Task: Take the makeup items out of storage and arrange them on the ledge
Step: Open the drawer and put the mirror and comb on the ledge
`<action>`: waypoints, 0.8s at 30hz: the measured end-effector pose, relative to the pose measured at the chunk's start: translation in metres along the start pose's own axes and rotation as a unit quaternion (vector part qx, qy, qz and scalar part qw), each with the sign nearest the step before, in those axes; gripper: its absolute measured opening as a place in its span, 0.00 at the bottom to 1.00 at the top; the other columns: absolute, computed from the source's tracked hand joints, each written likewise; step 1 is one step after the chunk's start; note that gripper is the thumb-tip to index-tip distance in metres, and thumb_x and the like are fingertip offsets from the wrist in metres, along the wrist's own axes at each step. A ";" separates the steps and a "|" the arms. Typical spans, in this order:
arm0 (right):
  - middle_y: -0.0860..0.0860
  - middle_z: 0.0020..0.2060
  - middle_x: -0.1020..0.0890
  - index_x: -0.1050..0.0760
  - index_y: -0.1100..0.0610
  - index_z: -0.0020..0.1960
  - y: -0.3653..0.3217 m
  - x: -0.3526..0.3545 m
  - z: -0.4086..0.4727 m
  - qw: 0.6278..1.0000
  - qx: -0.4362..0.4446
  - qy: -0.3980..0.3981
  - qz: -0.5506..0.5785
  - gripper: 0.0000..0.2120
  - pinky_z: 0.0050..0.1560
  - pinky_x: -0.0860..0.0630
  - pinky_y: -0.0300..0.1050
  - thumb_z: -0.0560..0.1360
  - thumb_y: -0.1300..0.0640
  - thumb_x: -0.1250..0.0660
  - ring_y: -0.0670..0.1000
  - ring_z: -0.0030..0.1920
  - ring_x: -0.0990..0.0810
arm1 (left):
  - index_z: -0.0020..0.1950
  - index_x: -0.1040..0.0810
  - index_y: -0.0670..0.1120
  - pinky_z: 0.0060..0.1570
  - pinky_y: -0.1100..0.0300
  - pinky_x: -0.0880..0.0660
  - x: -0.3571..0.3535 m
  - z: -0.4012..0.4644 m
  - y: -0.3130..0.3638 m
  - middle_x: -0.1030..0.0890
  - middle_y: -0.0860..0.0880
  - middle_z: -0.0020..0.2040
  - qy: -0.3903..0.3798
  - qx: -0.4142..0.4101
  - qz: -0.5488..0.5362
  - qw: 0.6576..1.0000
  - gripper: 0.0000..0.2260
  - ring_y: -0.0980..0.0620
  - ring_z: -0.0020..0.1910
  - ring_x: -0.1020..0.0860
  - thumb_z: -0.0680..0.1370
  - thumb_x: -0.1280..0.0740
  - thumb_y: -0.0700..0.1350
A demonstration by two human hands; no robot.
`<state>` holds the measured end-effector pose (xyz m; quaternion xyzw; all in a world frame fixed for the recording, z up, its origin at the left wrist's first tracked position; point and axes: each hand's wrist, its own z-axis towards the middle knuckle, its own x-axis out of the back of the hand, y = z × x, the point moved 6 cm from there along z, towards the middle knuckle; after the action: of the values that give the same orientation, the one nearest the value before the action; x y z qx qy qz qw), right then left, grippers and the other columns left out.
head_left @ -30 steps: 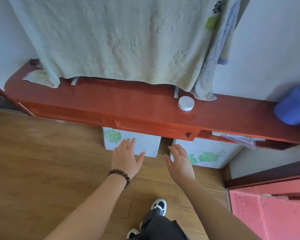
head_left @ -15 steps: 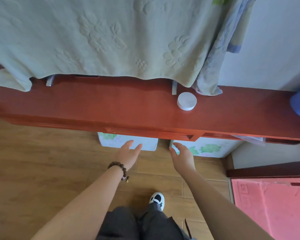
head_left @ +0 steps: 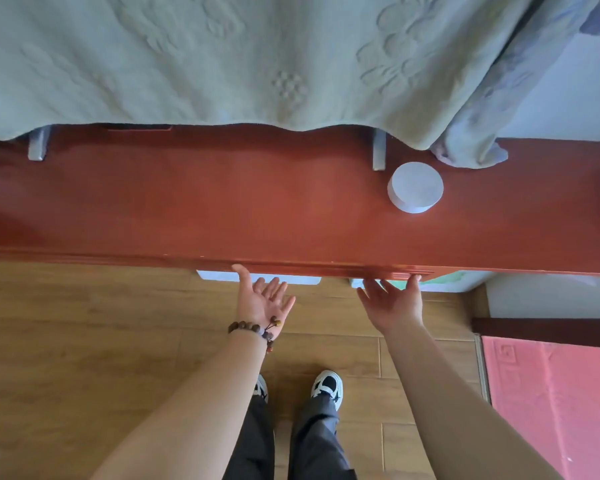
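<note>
Now both my hands reach for the front edge of the long red-brown wooden ledge (head_left: 222, 209), because the storage sits beneath it. My left hand (head_left: 262, 297) is palm-up with fingers spread and relaxed, thumb touching the underside lip, holding nothing. My right hand (head_left: 392, 301) is also empty, fingertips hooked up against the drawer front (head_left: 388, 271), ready, I judge, to pull it out. One makeup item, a round white lidded jar (head_left: 415, 187), already stands on the ledge near the hanging pale green towel (head_left: 222, 57); the rest are hidden.
</note>
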<state>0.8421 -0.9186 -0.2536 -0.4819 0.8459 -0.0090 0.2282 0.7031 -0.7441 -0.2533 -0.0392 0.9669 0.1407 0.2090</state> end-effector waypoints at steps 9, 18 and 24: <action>0.57 0.69 0.31 0.40 0.63 0.73 0.012 -0.007 0.016 0.997 0.001 -0.063 0.049 0.43 0.73 0.42 0.56 0.73 0.30 0.45 0.55 0.71 0.34 | 0.72 0.37 0.45 0.67 0.41 0.33 -0.005 0.012 -0.002 0.31 0.46 0.68 -0.048 -0.016 -0.057 0.997 0.41 0.46 0.64 0.28 0.68 0.38 0.71; 0.56 0.69 0.32 0.41 0.63 0.73 0.021 0.017 0.007 0.998 0.014 -0.063 0.027 0.45 0.73 0.42 0.54 0.71 0.28 0.46 0.53 0.72 0.35 | 0.72 0.37 0.44 0.67 0.40 0.33 0.017 0.000 -0.016 0.31 0.44 0.69 -0.032 -0.018 -0.071 0.997 0.41 0.45 0.66 0.29 0.69 0.39 0.70; 0.55 0.73 0.36 0.49 0.60 0.76 0.044 0.062 -0.018 0.997 0.017 -0.068 0.030 0.47 0.74 0.44 0.55 0.71 0.28 0.46 0.53 0.74 0.39 | 0.72 0.37 0.45 0.67 0.40 0.35 0.056 -0.029 -0.037 0.32 0.44 0.71 -0.026 -0.004 -0.083 0.996 0.45 0.44 0.69 0.32 0.61 0.36 0.68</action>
<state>0.7727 -0.9495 -0.2708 -0.4521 0.8420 0.0161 0.2937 0.6456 -0.7887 -0.2607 -0.1167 0.9541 0.1279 0.2445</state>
